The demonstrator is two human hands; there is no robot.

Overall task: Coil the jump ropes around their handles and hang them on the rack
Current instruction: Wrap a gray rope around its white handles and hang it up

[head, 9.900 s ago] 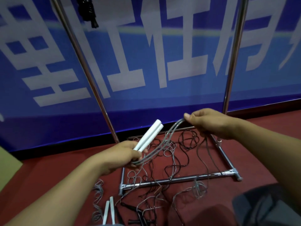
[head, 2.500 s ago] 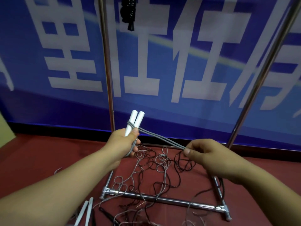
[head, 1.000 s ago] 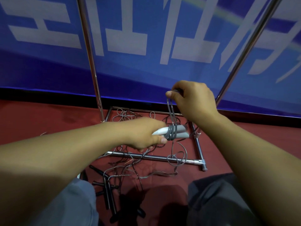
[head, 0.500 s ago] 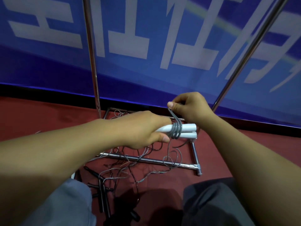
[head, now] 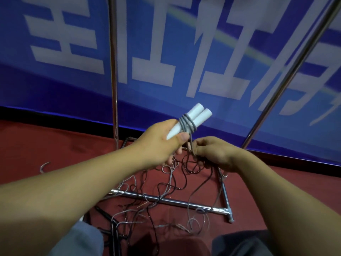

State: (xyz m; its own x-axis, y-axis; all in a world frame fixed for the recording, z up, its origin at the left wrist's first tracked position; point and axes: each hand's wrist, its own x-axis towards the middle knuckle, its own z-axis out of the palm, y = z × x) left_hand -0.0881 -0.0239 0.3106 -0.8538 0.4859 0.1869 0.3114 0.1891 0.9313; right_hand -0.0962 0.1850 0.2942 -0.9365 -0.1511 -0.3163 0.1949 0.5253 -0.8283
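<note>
My left hand (head: 162, 143) grips two white jump-rope handles (head: 195, 117) side by side, tips pointing up and to the right. A grey rope (head: 187, 124) is wound a few turns around their middle. One strand runs down from the coil into my right hand (head: 214, 154), which pinches it just below and to the right of the handles. The metal rack's two uprights (head: 113, 71) rise behind my hands, and its base bar (head: 177, 201) lies on the red floor below them.
Loose grey and black ropes (head: 166, 191) lie tangled over the rack base. Black handles (head: 110, 224) lie on the floor near my left knee. A blue banner (head: 184, 52) with white characters fills the wall behind. My knees are at the bottom edge.
My left hand has tilted the handles from level to pointing upward. My right hand has dropped from above the coil to below it, still holding the rope, and the coil has gained turns.
</note>
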